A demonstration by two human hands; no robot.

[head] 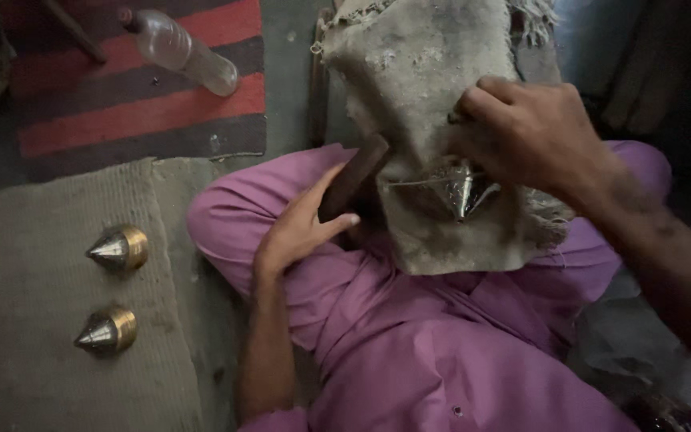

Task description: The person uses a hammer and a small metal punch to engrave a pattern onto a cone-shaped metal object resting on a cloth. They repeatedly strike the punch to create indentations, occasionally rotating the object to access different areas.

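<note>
My right hand (533,136) presses down on a shiny metal cone-tipped plumb bob (465,192), its point facing me, held against a dusty grey cloth (417,88) draped over a stand. My left hand (297,228) grips a dark brown wooden block (353,176) at the cloth's left edge. My lap below is covered in purple fabric (425,344). What my right fingers hold besides the bob is hidden.
Two finished brass-and-steel plumb bobs lie on a grey mat (33,264) at left, the upper plumb bob (120,248) and the lower plumb bob (108,331). A plastic bottle (181,50) lies on a red and black striped rug (137,104) behind.
</note>
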